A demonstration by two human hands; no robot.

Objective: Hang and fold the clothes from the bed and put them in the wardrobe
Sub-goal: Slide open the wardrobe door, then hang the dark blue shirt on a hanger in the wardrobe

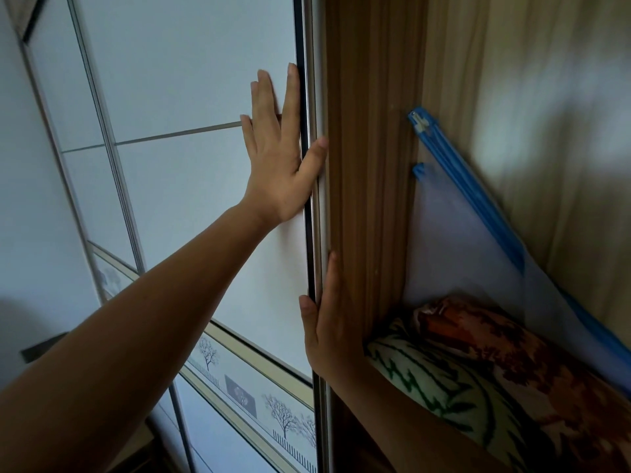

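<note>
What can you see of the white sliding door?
The sliding door has matt white panels split by thin metal strips, a printed band of bare trees low down, and a metal frame with dark seal at its right edge. The left hand lies flat on it, thumb over that edge; the right hand touches the edge below.

Two bare hands are in view: one left hand (pixel 276 158), one right hand (pixel 327 336). There is one white sliding wardrobe door with a metal edge strip (pixel 205 206) and one wood-grain wardrobe side panel (pixel 368 165). One pale lilac fabric storage bag with bright blue zip trim (pixel 454 254) shows. Soft bundles count two: one green-and-white patterned bundle (pixel 420 377), one orange-brown patterned bundle (pixel 495 343) — though they may be a single piece. Printed bare trees (pixel 282 416) on the door's lower band — three.
</note>
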